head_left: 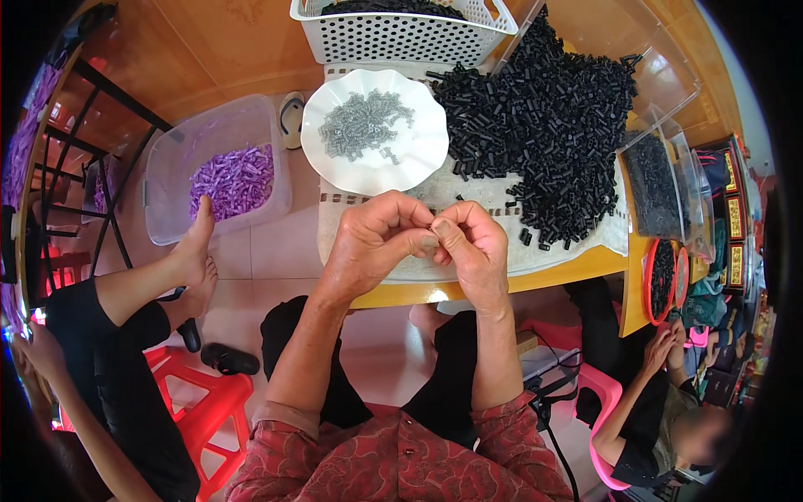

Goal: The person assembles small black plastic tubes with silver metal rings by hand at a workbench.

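Note:
My left hand [386, 230] and my right hand [470, 243] meet fingertip to fingertip above the front edge of the cloth-covered table. Thumbs and forefingers of both are pinched together; whatever they hold is too small and hidden to make out. Just beyond them stands a white scalloped plate [335, 176] bearing a heap of small clear plastic pieces [364, 124]. To the right of my hands spreads a big pile of small black plastic pieces [544, 117]. A tiny dark bit shows by the right forefinger.
A white perforated basket [410, 38] with black pieces stands at the back. On the floor at left is a clear tub [167, 205] of purple pieces [234, 180], near a red stool [205, 410]. Clear boxes [661, 184] and a red tray [650, 284] stand right. Two other people sit at either side.

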